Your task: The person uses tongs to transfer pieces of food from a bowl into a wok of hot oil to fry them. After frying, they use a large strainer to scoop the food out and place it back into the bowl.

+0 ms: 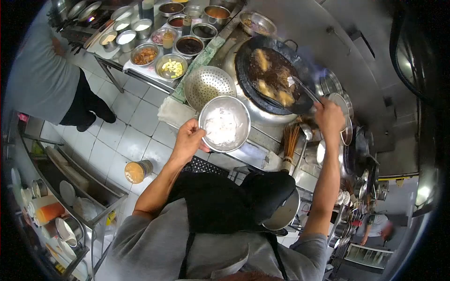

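A metal bowl (243,129) with white, partly coated contents (222,125) is held at its left rim by my left hand (189,138). My right hand (329,115) is wrapped round the handle of a metal utensil (303,86), whose pale-coated tip reaches over the wok. In the black wok (303,60), several golden-brown pieces (266,89) lie in dark, bubbling oil. Just left of the wok, a perforated metal strainer (209,86) rests behind the bowl.
Bowls of sauces and ingredients, one with yellow pieces (172,67), stand on the table at upper left. A bamboo brush (289,146) and ladle (306,133) lie beside the stove. One person (47,84) stands at left, another (375,227) at lower right.
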Demonstrator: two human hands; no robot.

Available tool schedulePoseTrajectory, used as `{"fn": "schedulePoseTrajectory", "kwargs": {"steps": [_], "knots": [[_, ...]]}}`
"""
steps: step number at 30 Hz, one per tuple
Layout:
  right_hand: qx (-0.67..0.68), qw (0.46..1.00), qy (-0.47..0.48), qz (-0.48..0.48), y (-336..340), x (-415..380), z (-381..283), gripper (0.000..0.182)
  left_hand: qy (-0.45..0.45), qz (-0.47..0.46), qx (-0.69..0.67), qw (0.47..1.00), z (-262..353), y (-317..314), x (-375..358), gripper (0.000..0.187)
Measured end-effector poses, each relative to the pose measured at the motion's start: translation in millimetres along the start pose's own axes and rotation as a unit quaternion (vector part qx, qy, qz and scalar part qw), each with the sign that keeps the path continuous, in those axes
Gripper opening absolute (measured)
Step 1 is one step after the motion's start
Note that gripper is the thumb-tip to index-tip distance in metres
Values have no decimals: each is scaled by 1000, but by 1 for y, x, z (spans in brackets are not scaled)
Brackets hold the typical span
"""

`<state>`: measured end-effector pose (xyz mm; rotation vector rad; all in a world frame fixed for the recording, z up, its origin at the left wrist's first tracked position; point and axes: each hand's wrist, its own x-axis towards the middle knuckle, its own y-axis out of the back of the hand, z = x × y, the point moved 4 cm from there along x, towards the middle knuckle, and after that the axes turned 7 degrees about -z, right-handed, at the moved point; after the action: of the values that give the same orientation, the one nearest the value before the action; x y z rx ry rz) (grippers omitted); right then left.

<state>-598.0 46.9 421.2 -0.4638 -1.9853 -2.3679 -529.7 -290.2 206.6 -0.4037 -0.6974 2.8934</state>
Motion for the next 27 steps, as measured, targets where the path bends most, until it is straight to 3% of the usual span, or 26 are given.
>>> {"fn": "schedulePoseTrajectory", "kwargs": {"steps": [4,7,9,11,12,14,18,27], "knots": [[-26,997,-35,-62,-70,55,22,28,-7,0,-13,1000,9,-3,-7,7],[-1,997,-79,3,-54,46,21,32,-19,14,-26,999,9,3,-8,7],[39,998,-53,4,-17,21,7,32,-21,16,-30,999,11,7,-10,7],[90,994,66,11,13,-10,-5,31,-14,15,-34,999,11,6,-11,9],[93,994,61,4,26,-26,-9,31,-17,6,-34,999,14,3,-11,10],[117,974,187,-58,45,-58,-34,28,-23,-12,-30,999,19,-6,-10,11],[59,963,250,-78,55,-94,-67,23,-33,-39,-26,998,27,-26,-12,11],[109,965,226,-79,51,-100,-59,21,-54,-39,-27,997,19,-22,-11,9]]}}
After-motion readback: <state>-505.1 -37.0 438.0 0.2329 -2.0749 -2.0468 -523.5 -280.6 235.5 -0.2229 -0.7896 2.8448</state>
